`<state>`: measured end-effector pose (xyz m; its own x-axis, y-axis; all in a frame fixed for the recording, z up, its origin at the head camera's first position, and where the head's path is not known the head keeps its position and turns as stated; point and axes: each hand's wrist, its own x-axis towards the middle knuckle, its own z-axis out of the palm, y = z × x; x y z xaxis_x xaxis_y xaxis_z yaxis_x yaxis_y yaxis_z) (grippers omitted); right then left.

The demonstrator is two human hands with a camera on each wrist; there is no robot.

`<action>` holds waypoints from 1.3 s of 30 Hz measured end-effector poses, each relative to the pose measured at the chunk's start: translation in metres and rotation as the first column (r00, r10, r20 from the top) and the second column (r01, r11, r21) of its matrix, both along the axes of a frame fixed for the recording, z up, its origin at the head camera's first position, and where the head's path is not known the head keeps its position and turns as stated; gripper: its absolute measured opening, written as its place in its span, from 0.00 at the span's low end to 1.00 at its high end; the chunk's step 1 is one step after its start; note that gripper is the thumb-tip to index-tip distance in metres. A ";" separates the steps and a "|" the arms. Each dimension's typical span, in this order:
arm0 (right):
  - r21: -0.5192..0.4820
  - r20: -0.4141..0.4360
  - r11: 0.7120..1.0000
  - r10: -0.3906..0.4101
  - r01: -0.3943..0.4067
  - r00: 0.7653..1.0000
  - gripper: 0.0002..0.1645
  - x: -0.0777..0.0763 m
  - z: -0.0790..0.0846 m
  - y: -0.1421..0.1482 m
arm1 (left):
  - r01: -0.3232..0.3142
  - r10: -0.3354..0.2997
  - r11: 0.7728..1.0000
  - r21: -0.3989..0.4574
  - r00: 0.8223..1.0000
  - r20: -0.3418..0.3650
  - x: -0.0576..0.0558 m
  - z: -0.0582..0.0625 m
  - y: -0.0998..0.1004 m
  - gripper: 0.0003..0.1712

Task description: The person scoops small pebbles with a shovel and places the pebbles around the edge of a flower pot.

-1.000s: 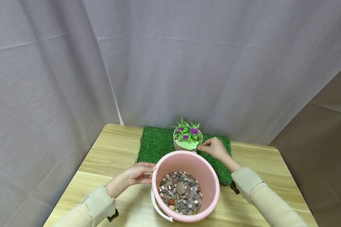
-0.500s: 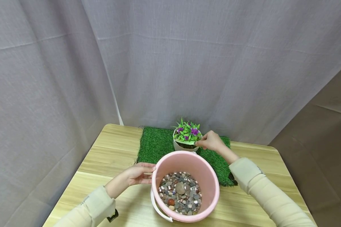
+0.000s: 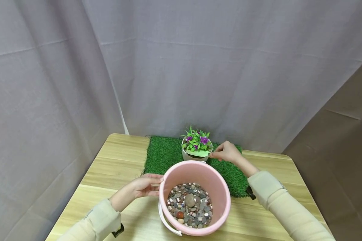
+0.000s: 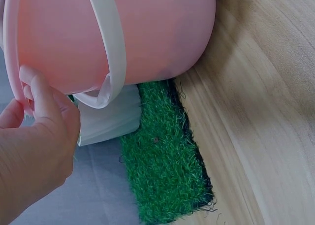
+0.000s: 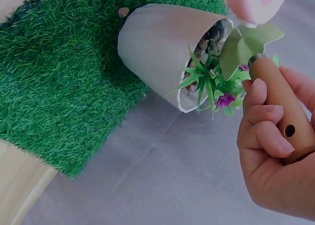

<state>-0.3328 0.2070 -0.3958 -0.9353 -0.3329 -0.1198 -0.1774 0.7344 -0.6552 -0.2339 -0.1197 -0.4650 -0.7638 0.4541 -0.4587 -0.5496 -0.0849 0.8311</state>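
My left hand (image 3: 143,186) grips the rim of a pink bucket (image 3: 218,192) from its left side, thumb and fingers at the edge. Pebbles (image 3: 199,214) cover the bucket's bottom, among them a larger brown stone (image 3: 190,200). In my right hand (image 3: 229,153) is a small garden trowel (image 5: 283,99), its wooden handle held in curled fingers. The pale green blade (image 5: 241,50) reaches over the rim of a white flowerpot (image 5: 152,43), beside the leaves. Purple flowers (image 3: 203,140) and green leaves stand in the pot, with stones around their base.
The flowerpot stands on a green artificial grass mat (image 3: 163,152) just behind the bucket. A white bucket handle (image 3: 168,221) hangs down on the left. One loose pebble (image 5: 123,11) lies by the pot. Grey curtains rise behind the wooden table (image 3: 120,150).
The trowel blade lifted and tilted over the flowerpot, then came down a little and flattened again. My left hand keeps its hold on the bucket rim.
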 end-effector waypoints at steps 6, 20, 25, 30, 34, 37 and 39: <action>-0.020 -0.003 1.000 0.015 -0.015 1.000 0.15 0.006 0.002 0.015 | 0.011 -0.011 1.000 0.027 1.000 0.002 0.000 -0.002 -0.001 0.28; -0.161 -0.009 0.984 0.072 -0.072 0.997 0.15 0.033 -0.019 0.064 | -0.066 0.064 0.990 0.123 0.998 0.019 0.008 -0.013 -0.005 0.10; -0.181 -0.054 0.983 0.028 -0.037 0.998 0.14 0.054 -0.023 0.075 | -0.113 0.111 0.986 0.126 0.993 0.026 0.010 -0.028 -0.012 0.14; -0.168 -0.124 0.984 -0.073 0.052 0.990 0.14 0.070 -0.061 0.092 | -0.160 0.158 0.982 0.098 0.987 0.024 0.014 -0.044 -0.016 0.18; -0.136 -0.131 0.978 -0.176 0.158 0.976 0.16 0.080 -0.093 0.095 | -0.235 0.235 0.969 0.081 0.972 0.011 0.019 -0.055 -0.022 0.18; -0.074 -0.117 0.964 -0.264 0.257 0.957 0.22 0.085 -0.110 0.094 | -0.336 0.337 0.941 0.034 0.941 -0.030 0.021 -0.062 -0.026 0.17; -0.024 -0.131 0.948 -0.317 0.317 0.939 0.25 0.088 -0.121 0.093 | -0.417 0.415 0.909 -0.009 0.906 -0.080 0.019 -0.067 -0.028 0.18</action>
